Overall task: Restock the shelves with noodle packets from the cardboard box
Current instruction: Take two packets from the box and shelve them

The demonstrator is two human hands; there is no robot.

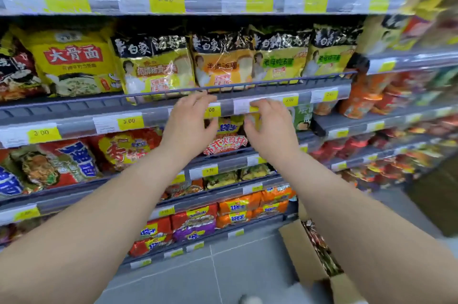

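Far left, upper row: big yellow plastic noodle packet with a red label point(71, 63), upright behind the grey wire shelf rail point(74, 99). Next to it is a row of black-topped yellow noodle packets point(158, 65), all standing face-out. On the tier below, left, red and yellow noodle packets point(124, 147) lean back on the shelf. Yellow price tags point(130, 122) run along the grey shelf strips.

Both bare forearms reach up to the mid shelf. Left hand point(188, 120): fingers stretched out, tips on the price strip, thumb at the left edge of a red-and-yellow noodle packet with a pink banner point(226, 141). It's holding nothing that I can see. That packet sits on the tier just under the strip, between the two hands.

Right hand point(270, 125): fingers bent at the strip, thumb at the packet's right edge. It's blurred, so I can't tell if it grips anything.

Further right, orange noodle cups point(359, 100) stand on the neighbouring shelf bay.

Bottom right: brown cardboard box point(304, 261), flaps open, on the grey tiled floor point(235, 266) just beside the lowest shelf. Dark red packets point(319, 251) lie inside it, partly hidden by the right forearm.
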